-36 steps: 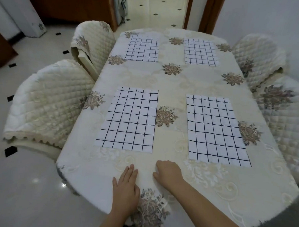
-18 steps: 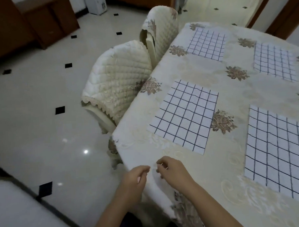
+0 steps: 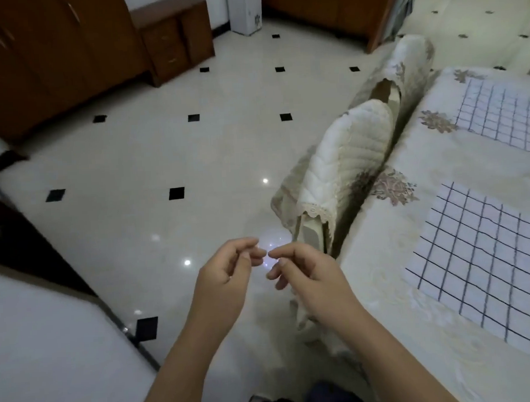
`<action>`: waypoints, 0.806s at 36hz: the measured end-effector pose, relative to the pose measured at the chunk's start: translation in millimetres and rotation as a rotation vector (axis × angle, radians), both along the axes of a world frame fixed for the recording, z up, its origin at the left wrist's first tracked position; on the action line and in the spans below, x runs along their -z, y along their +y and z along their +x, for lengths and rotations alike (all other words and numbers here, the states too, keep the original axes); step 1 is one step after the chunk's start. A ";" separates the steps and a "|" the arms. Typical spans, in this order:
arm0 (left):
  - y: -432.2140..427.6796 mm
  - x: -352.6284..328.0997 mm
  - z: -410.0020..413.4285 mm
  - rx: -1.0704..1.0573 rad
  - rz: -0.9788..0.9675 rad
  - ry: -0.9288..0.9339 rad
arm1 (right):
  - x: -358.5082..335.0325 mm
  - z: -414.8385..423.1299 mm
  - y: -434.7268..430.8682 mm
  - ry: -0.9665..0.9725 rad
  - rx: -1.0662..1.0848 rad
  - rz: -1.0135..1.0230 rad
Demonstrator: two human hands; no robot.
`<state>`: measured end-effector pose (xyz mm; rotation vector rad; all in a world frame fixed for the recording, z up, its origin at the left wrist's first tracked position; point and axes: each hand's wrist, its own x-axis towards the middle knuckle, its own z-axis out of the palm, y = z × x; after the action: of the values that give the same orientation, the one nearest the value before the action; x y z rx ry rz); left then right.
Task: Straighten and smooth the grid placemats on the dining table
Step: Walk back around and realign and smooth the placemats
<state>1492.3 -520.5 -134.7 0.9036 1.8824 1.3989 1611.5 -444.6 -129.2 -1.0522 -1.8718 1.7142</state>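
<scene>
Grid placemats are lying on the dining table [image 3: 392,292] at the right of the view; the near placemat [image 3: 473,267] is sitting flat close to the table's left side, white cloth crossed by dark lines; the far placemat [image 3: 497,117] is lying further up the same side, well apart from the first, with paler lines, and the frame's edge is cutting it off; a cream tablecloth [image 3: 432,169] with brownish flower motifs is covering the whole top and hanging over the rim; both hands are hovering off the table, over the floor; the left hand [image 3: 224,281] and the right hand [image 3: 312,274] are facing each other with fingers loosely curled, fingertips nearly meeting, gripping nothing that I can make out; two chairs are standing pushed in against the table's side, the near chair [image 3: 341,173] and the far chair [image 3: 409,63], both wearing quilted cream covers with a lace trim; the glossy pale floor [image 3: 194,143] is showing small black diamond tiles and light reflections; a dark wooden cabinet [image 3: 54,58] and a low drawer unit [image 3: 174,37] are standing along the far wall
</scene>
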 end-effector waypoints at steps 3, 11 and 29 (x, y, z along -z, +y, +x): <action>-3.6 5.8 -24.4 -0.041 0.005 -0.020 | 0.1 -32.8 8.3 0.014 -0.012 -0.056; -0.1 21.4 -91.7 -0.130 0.001 -0.127 | 2.8 -117.8 37.6 0.072 0.002 -0.130; 213.9 -2.8 -332.5 -0.065 -0.016 -0.067 | -14.8 -348.1 267.8 0.275 0.288 -0.090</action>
<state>1159.8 -306.6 -131.9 0.7844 1.8846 1.4325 1263.4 -176.8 -114.4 -1.0050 -1.4132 1.6863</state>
